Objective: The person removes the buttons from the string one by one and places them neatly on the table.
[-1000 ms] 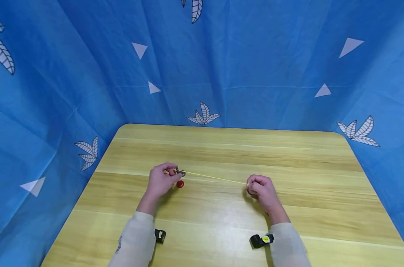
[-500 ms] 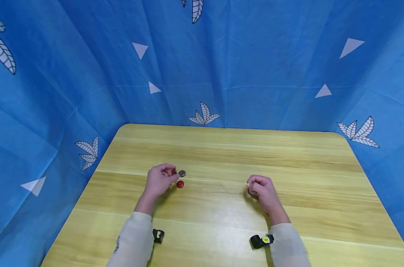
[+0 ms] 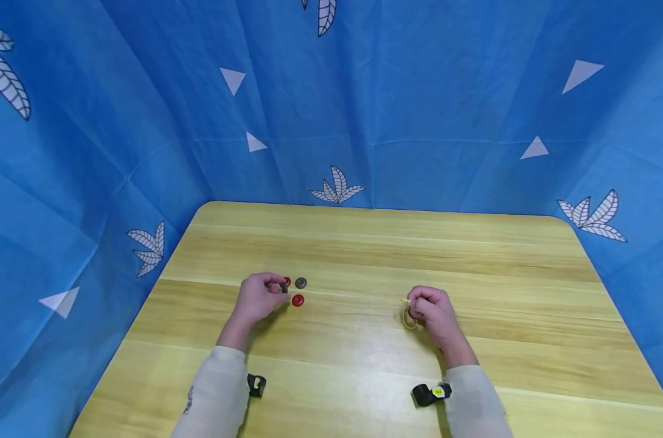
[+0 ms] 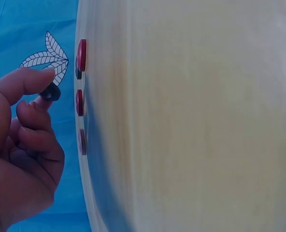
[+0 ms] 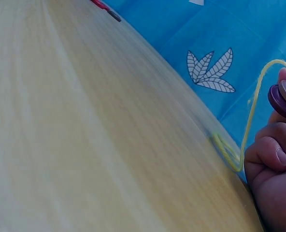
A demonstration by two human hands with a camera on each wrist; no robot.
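Note:
My left hand (image 3: 257, 298) is at the left of the table, pinching a small dark button (image 4: 51, 93) between thumb and finger. Close by lie a red button (image 3: 297, 300), a dark grey button (image 3: 301, 283) and another red button (image 3: 286, 281) partly behind the fingers. In the left wrist view, a duller reddish button (image 4: 82, 141) also shows near the table edge. My right hand (image 3: 432, 313), right of centre, pinches a yellow string (image 5: 251, 113) with dark purple-brown buttons (image 5: 280, 102) at the fingertips. The string hangs in a loop; how it passes through the buttons is hidden.
The light wooden table (image 3: 364, 243) ends at a blue curtain (image 3: 419, 91) with leaf prints at the back and sides. Black wrist cameras (image 3: 430, 394) sit by both sleeves, low over the tabletop.
The yellow string, earlier stretched between both hands, has left my left hand and now loops below my right. My left hand has shifted slightly left and pinches a dark button.

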